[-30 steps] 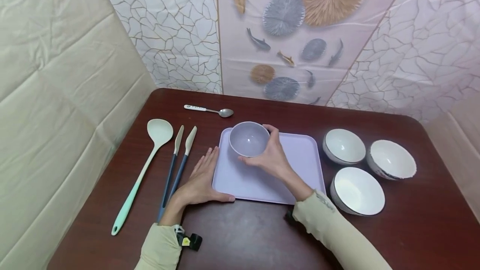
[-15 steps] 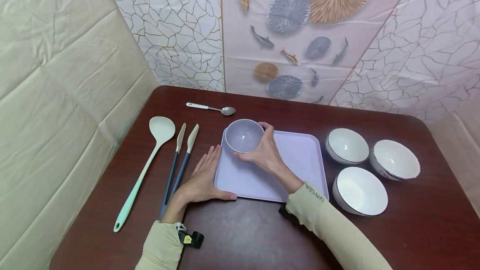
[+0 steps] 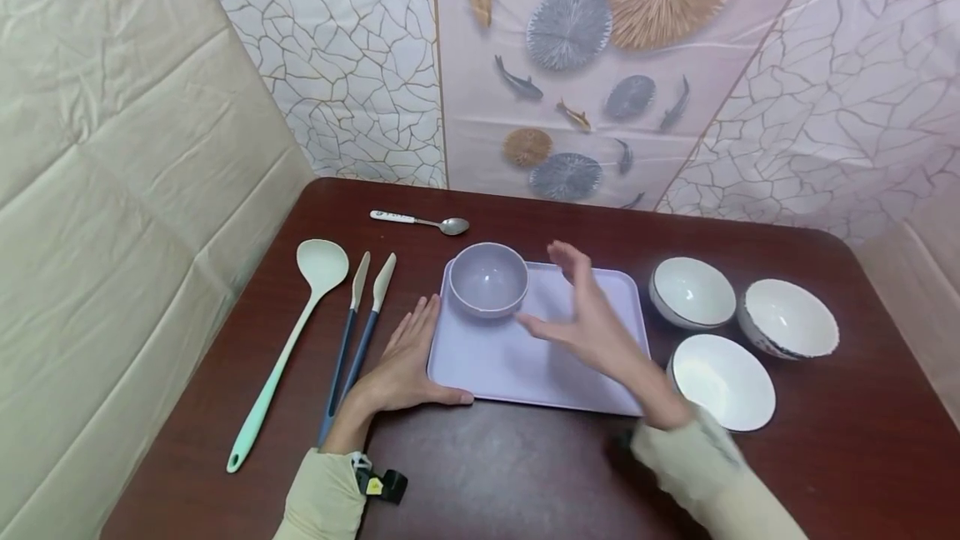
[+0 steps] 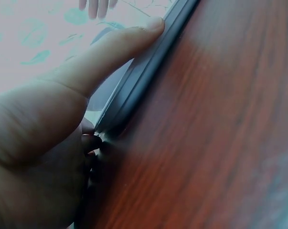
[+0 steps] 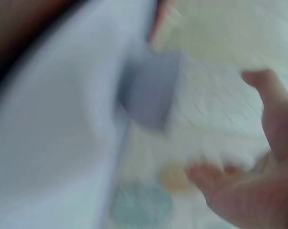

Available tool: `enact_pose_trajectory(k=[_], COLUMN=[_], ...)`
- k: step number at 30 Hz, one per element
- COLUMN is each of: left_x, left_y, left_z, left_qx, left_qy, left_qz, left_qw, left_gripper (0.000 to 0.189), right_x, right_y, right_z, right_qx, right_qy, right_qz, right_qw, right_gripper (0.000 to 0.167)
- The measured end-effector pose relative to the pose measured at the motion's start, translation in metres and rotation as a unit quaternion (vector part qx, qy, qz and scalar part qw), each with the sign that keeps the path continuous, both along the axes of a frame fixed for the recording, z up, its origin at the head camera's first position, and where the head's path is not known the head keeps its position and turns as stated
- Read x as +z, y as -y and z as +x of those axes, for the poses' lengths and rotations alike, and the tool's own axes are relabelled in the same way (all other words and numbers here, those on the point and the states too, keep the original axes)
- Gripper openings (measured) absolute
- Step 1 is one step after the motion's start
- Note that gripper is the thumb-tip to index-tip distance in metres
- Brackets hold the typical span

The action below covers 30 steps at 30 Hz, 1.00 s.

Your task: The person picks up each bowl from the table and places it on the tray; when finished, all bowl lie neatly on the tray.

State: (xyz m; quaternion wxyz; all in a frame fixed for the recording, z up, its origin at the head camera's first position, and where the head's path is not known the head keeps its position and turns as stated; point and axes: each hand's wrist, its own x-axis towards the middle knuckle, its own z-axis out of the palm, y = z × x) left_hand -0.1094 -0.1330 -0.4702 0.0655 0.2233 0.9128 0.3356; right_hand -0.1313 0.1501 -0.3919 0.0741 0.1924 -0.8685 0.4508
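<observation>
The grey-purple bowl (image 3: 489, 280) is sitting at the lilac tray's (image 3: 517, 372) far left corner. The right hand (image 3: 594, 325) is hovering just beside it, spread and holding nothing; the left hand (image 3: 406, 369) is resting, straight-fingered, along 2 tray edges. I'm judging the bowl light, stiff, perhaps slippery — its opposite sides are inviting a thumb-and-finger hold.

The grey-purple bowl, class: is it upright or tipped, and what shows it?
Upright. In the head view, the grey-purple bowl sits on the tray with its mouth facing up and its inside visible.
</observation>
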Motion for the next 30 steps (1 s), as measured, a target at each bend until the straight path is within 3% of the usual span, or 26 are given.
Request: enact_pose_trajectory(k=[3, 6, 8, 10, 13, 15, 18, 21, 25, 30], left_x=[-0.001, -0.001, -0.001, 0.0, 0.0, 0.0, -0.002, -0.003, -0.003, -0.001], left_y=[-0.001, -0.001, 0.0, 0.0, -0.001, -0.002, -0.002, -0.001, -0.001, -0.001], left_z=[0.001, 0.002, 0.002, 0.003, 0.003, 0.003, 0.003, 0.004, 0.004, 0.003], left_qx=[-0.001, 0.0, 0.0, 0.001, 0.003, 0.007, 0.01, 0.01, 0.009, 0.006], left_qy=[0.0, 0.004, 0.002, 0.0, -0.001, 0.002, 0.004, 0.004, 0.002, 0.002], left_qz=[0.004, 0.005, 0.008, 0.012, 0.017, 0.019, 0.013, 0.012, 0.012, 0.009], left_qw=[1.0, 1.0, 1.0, 0.9999, 0.9998, 0.9998, 0.9999, 0.9999, 0.9999, 0.9999], left_gripper=[0.141, 0.141, 0.14, 0.14, 0.14, 0.141, 0.141, 0.141, 0.141, 0.14], right_x=[0.02, 0.032, 0.034, 0.031, 0.021, 0.011, -0.006, -0.02, -0.031, -0.04], right_y=[-0.057, -0.116, -0.152, -0.184, -0.224, -0.245, -0.265, -0.278, -0.287, -0.29], right_z=[0.023, 0.045, 0.057, 0.065, 0.069, 0.069, 0.066, 0.062, 0.058, 0.051], right_qx=[0.052, 0.043, -0.004, -0.084, -0.195, -0.24, -0.257, -0.247, -0.224, -0.238], right_qy=[-0.027, -0.047, -0.045, -0.033, 0.004, 0.035, 0.078, 0.107, 0.121, 0.126], right_qz=[0.057, 0.093, 0.095, 0.095, 0.083, 0.076, 0.062, 0.065, 0.065, 0.064], right_qw=[0.9967, 0.9936, 0.9944, 0.9914, 0.9773, 0.9671, 0.9613, 0.961, 0.9649, 0.961], right_gripper=[0.066, 0.053, 0.056, 0.061, 0.078, 0.093, 0.109, 0.114, 0.113, 0.116])
